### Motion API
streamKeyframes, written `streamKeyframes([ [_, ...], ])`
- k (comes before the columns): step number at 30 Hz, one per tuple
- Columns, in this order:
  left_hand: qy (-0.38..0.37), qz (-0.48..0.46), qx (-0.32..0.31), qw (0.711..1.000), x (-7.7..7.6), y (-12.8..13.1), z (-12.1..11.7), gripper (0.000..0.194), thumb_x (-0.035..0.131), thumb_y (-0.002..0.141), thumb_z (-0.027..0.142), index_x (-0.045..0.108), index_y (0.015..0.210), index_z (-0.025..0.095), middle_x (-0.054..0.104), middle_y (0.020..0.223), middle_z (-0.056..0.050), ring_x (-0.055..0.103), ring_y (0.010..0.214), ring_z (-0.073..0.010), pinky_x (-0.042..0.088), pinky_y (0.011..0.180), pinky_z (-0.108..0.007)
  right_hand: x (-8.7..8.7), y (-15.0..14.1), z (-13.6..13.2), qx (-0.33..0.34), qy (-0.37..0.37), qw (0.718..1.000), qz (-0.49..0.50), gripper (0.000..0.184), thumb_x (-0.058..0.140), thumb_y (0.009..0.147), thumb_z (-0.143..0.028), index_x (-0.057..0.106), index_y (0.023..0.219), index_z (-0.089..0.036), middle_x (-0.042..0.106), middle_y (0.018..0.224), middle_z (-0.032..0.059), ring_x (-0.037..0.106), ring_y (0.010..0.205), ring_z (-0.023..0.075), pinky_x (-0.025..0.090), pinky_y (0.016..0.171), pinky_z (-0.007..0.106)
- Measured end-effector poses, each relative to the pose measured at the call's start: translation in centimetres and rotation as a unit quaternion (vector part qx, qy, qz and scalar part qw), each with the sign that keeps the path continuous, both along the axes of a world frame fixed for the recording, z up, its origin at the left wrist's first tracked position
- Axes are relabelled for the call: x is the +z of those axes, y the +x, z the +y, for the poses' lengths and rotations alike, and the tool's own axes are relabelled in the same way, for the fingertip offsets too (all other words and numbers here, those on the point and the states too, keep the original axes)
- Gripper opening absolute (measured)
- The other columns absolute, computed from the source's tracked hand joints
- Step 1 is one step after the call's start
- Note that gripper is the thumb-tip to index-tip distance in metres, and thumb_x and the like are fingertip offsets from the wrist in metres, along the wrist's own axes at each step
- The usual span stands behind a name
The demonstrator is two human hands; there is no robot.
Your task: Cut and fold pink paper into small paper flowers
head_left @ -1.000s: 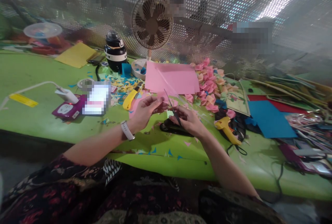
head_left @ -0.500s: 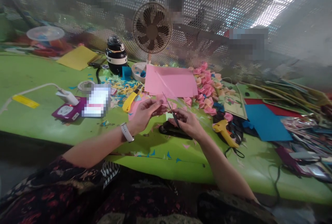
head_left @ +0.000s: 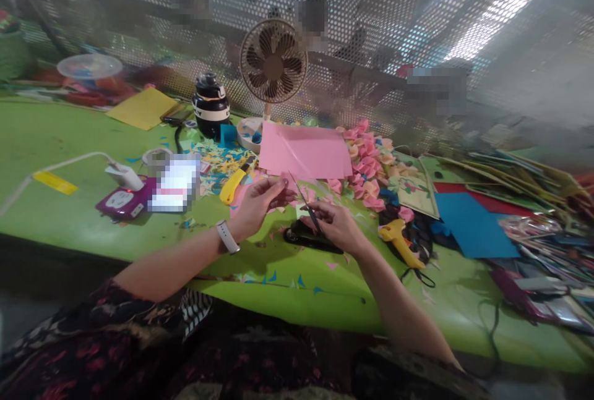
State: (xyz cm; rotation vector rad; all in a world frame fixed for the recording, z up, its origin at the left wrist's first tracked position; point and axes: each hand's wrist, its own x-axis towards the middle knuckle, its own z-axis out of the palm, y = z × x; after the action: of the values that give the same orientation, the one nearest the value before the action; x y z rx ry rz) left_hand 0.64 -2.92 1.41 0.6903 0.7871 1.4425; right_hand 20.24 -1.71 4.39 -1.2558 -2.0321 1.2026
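Observation:
My left hand (head_left: pixel 260 203), with a white band at its wrist, has thumb and fingers pinched. Whatever lies at its fingertips is too small and too close in colour to the pink scraps behind it to make out. Facing it, my right hand (head_left: pixel 333 224) is closed around slim, dark tweezers (head_left: pixel 312 214), their thin tip slanting up and left near my left fingertips. Below the right hand a black, long object like a stapler (head_left: pixel 309 238) lies on the green tabletop (head_left: pixel 260 264). Behind both hands are pink paper sheets (head_left: pixel 304 149).
Pink paper petals (head_left: pixel 366 162) are heaped right of the sheets. A yellow cutter (head_left: pixel 232 186), a lit phone (head_left: pixel 174 183) and a purple power strip (head_left: pixel 123 202) lie left. A yellow glue gun (head_left: pixel 401 242) and blue paper (head_left: pixel 477 224) lie right. A fan (head_left: pixel 273 66) and a black bottle (head_left: pixel 211 106) stand behind.
The camera view has tilted slightly, so the background sits a little lower. Both hands keep nearly the same pose, with the tweezers still in the right hand.

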Motion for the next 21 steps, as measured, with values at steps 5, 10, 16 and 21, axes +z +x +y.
streamKeyframes([
  [5, 0.017, 0.031, -0.006, 0.999, -0.02, -0.07, -0.05, 0.039, 0.087, 0.067, 0.047, 0.067, 0.08, 0.016, 0.076, 0.075, -0.002, 0.073, 0.068, -0.0133, 0.055, 0.066, -0.024, 0.08, 0.04, -0.04, -0.005, -0.018, 1.0, 0.005, 0.055, 0.075, 0.068, -0.064, 0.068, 0.095, -0.016, 0.048, 0.061, -0.0046, 0.042, 0.054, 0.0107, 0.032, 0.05, 0.025],
  [10, 0.021, 0.045, -0.023, 0.999, 0.38, 0.03, -0.35, 0.041, 0.088, 0.065, 0.048, 0.066, 0.076, 0.016, 0.074, 0.073, -0.002, 0.072, 0.068, -0.0137, 0.055, 0.068, -0.025, 0.01, -0.05, 0.04, -0.007, -0.005, 1.0, 0.009, 0.058, 0.076, 0.067, -0.062, 0.067, 0.1, -0.015, 0.046, 0.061, -0.0055, 0.041, 0.055, 0.0107, 0.031, 0.05, 0.025],
  [16, 0.017, 0.04, -0.015, 0.999, -0.11, -0.03, -0.06, 0.039, 0.085, 0.068, 0.049, 0.065, 0.078, 0.017, 0.073, 0.073, -0.001, 0.073, 0.069, -0.0141, 0.055, 0.064, -0.023, 0.2, 0.18, -0.22, 0.014, -0.009, 1.0, 0.0, 0.045, 0.074, 0.074, -0.057, 0.067, 0.091, -0.016, 0.051, 0.063, -0.0032, 0.043, 0.055, 0.0109, 0.032, 0.051, 0.025],
  [21, 0.024, 0.045, -0.005, 0.999, -0.21, -0.11, 0.15, 0.041, 0.085, 0.067, 0.051, 0.064, 0.078, 0.017, 0.072, 0.072, 0.0, 0.073, 0.069, -0.0136, 0.055, 0.063, -0.022, 0.4, 0.12, -0.4, 0.014, -0.048, 0.999, 0.01, 0.046, 0.075, 0.072, -0.059, 0.066, 0.088, -0.017, 0.055, 0.063, -0.0024, 0.046, 0.054, 0.0103, 0.032, 0.05, 0.024],
])
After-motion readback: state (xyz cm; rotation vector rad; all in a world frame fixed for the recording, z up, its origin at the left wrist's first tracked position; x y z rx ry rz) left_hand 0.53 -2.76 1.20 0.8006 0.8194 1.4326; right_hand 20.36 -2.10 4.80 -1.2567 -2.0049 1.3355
